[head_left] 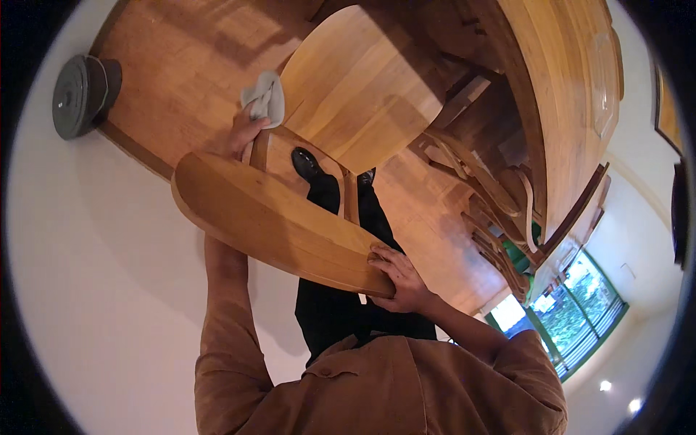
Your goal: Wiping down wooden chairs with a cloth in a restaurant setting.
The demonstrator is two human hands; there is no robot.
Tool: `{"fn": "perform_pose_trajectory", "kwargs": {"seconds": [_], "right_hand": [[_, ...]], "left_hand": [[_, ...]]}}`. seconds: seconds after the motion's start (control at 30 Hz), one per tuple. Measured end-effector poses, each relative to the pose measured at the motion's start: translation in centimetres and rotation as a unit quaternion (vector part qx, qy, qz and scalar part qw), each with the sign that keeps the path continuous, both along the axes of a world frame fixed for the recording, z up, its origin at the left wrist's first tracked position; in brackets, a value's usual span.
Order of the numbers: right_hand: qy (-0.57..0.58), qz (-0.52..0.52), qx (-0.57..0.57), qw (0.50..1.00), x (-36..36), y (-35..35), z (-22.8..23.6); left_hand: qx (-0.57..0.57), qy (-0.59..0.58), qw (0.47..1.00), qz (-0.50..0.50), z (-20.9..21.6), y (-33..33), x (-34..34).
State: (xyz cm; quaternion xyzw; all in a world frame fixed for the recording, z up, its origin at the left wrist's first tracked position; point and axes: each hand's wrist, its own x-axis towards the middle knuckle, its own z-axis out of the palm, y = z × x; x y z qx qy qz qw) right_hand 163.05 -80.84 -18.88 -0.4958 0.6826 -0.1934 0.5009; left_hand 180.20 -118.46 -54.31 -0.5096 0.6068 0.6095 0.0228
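Observation:
A wooden chair stands in front of me, its curved backrest [268, 214] nearest and its seat [359, 83] beyond. My right hand [402, 279] grips the right end of the backrest, fingers over the top edge. My left arm passes behind the backrest's left part. Beyond it, my left hand [246, 130] is closed on a pale grey cloth [264, 98], which bunches up beside the left edge of the seat. The backrest hides part of my left forearm.
A large wooden table [562, 65] fills the right, with more wooden chairs [482, 174] pushed around it. A dark grey lidded bin [76, 98] is by the white wall [109, 239] at left. A green-framed window [580, 312] lies at lower right.

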Motion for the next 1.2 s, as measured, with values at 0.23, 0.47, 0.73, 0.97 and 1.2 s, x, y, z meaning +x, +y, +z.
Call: {"fn": "perform_pose_trajectory", "kwargs": {"seconds": [0.23, 0.47, 0.73, 0.97, 1.2], "right_hand": [[0.008, -0.001, -0.021, 1.0, 0.2, 0.3, -0.4], [0.02, 0.001, -0.022, 1.0, 0.0, 0.8, -0.3], [0.009, 0.007, -0.006, 1.0, -0.1, 0.8, 0.0], [0.012, -0.007, -0.043, 0.999, 0.8, 1.0, -0.1], [0.025, -0.029, -0.08, 0.996, 0.9, 2.3, -0.6]], "left_hand": [[-0.225, 0.06, 0.885, -0.402, 1.8, -1.9, 1.8], [-0.016, 0.412, 0.896, 0.167, 12.9, 4.5, 3.3], [0.316, 0.284, 0.77, 0.476, 8.3, 14.1, 4.7], [0.323, 0.282, 0.727, 0.536, 3.5, 19.6, 2.4], [0.208, 0.284, 0.742, 0.57, 11.5, 20.8, 2.2]]}}
